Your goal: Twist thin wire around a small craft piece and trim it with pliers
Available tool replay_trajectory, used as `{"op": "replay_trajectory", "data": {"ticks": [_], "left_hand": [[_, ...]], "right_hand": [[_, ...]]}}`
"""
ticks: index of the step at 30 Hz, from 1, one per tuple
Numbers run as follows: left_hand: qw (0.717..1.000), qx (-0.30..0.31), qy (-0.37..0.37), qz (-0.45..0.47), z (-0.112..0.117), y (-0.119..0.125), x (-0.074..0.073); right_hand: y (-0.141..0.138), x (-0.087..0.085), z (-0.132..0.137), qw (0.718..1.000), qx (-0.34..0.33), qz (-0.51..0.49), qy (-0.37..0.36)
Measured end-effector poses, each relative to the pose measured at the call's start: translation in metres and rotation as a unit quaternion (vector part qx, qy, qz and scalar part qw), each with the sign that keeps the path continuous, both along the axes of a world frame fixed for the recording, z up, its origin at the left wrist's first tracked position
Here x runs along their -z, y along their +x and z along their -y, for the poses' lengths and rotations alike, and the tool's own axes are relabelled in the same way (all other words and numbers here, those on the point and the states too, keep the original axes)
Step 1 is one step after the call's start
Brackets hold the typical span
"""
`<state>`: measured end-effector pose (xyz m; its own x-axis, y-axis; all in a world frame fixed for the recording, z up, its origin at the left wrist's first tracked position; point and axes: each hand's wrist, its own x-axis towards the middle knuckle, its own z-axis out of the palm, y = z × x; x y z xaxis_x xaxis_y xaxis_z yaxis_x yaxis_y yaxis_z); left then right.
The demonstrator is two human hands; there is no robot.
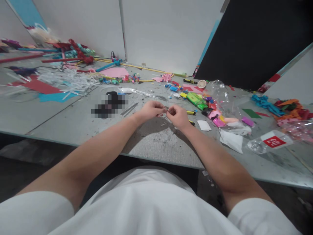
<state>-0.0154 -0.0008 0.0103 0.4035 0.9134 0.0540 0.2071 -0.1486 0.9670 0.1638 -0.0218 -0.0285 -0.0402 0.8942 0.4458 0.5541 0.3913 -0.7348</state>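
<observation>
Over the middle of the grey table point(151, 143), my left hand point(153, 109) and my right hand point(178, 115) meet fingertip to fingertip. Both are closed in a pinch. Something small and thin sits between the fingers, too small and blurred to name. Just right of my right hand lies a yellow-and-black cutter point(191, 112), partly hidden behind it. A folded white paper point(203, 125) is close by on the same side. Behind my hands, a bundle of clear thin strips point(146, 93) stretches across the tabletop.
Clay packets point(195, 98) in several colours lie right of centre. A clear plastic bottle point(271, 142) with a red label rests on its side at the right. White paper shreds point(66, 78) and coloured sheets cover the left. A pixelated dark patch point(109, 106) sits left of my hands.
</observation>
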Motion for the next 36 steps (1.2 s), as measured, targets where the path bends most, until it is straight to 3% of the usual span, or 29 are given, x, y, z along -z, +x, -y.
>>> {"op": "replay_trajectory", "data": {"ticks": [18,36], "left_hand": [[1.0,-0.007,0.01,0.017,-0.007,0.0,0.008],[1.0,0.009,-0.017,0.023,-0.013,-0.009,0.012]], "right_hand": [[-0.005,-0.001,0.001,0.996,0.05,0.061,0.039],[0.003,0.009,-0.011,0.994,-0.056,0.055,0.073]]}}
